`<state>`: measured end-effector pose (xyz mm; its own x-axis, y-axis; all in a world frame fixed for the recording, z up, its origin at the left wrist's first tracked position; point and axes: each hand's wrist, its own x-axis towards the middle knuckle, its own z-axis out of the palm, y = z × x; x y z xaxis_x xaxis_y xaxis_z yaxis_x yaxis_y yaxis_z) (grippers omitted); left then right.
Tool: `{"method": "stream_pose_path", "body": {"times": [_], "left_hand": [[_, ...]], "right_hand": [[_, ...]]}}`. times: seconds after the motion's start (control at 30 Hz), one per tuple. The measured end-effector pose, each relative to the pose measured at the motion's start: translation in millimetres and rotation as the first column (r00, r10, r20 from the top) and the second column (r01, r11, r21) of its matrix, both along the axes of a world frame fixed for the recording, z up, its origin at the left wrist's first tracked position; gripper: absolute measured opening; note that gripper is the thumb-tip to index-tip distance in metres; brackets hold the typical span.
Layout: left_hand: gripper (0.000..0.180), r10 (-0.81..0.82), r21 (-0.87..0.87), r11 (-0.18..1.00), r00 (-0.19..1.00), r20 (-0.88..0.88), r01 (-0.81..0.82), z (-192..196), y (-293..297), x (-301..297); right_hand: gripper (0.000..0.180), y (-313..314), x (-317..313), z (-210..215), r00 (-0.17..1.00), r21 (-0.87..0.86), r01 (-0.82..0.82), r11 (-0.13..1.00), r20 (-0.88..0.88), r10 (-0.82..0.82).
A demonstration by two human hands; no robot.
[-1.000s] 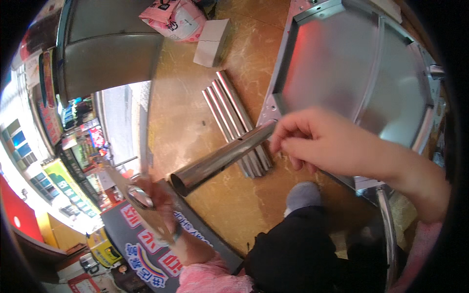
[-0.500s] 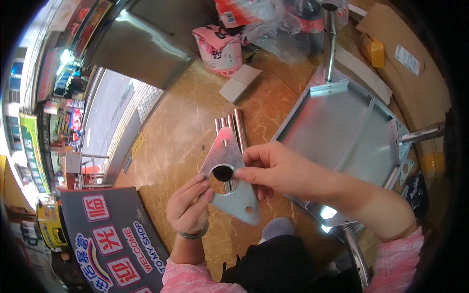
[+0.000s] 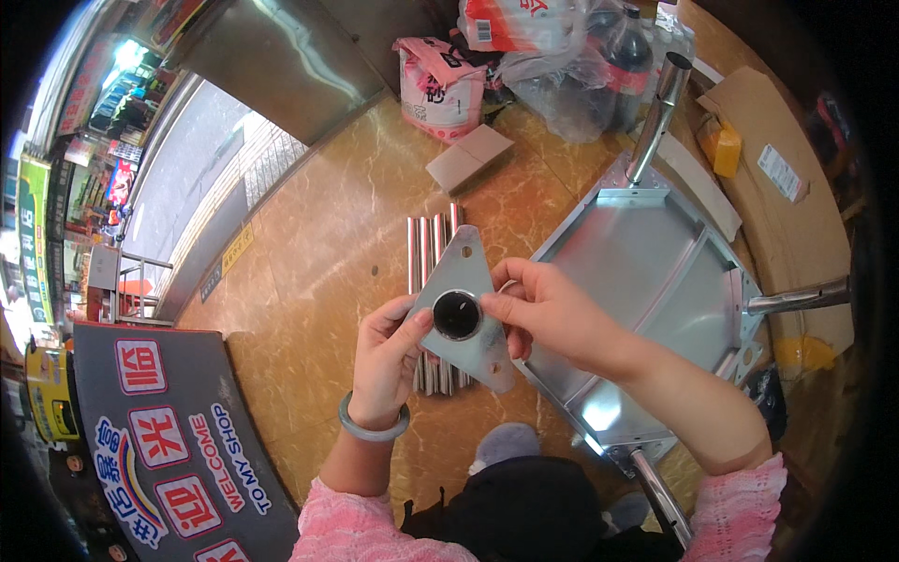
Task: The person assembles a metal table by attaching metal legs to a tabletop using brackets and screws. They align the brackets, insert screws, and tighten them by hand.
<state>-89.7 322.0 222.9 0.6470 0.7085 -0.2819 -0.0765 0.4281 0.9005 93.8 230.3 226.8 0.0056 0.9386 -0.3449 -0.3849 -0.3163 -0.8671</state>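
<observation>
We see a silver-grey triangular plate (image 3: 465, 309) with a black round hole, shiny silver tubes (image 3: 429, 245), a pale green bangle (image 3: 373, 430), pink knitted sleeves (image 3: 361, 530) and a mottled golden-brown marble floor (image 3: 328, 253)

You've got a pink bag (image 3: 440, 82) and small cardboard box (image 3: 469, 157) on the floor (image 3: 328, 244), dark doormat (image 3: 159, 450) at your left.

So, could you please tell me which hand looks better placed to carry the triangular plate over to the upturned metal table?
Probably the right hand. It grips the triangular plate on the side facing the upturned metal table, whose frame lies just beyond it. The left hand holds the plate's far edge, above the loose metal tubes.
</observation>
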Motion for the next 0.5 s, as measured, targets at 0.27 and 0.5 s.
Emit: {"method": "stream_pose_path", "body": {"times": [0.27,0.5], "left_hand": [[0.017,0.056,-0.127,0.991,0.994,0.099,-0.043,-2.0,-0.6,8.1],[0.016,0.056,-0.125,0.991,0.994,0.093,-0.044,0.4,3.1,11.4]], "right_hand": [[0.015,3.2,-5.1,0.9,0.995,0.095,0.081,0.992,0.043,-0.086],[0.015,8.0,-8.5,0.3,0.994,0.107,0.104,0.989,0.025,-0.107]]}}
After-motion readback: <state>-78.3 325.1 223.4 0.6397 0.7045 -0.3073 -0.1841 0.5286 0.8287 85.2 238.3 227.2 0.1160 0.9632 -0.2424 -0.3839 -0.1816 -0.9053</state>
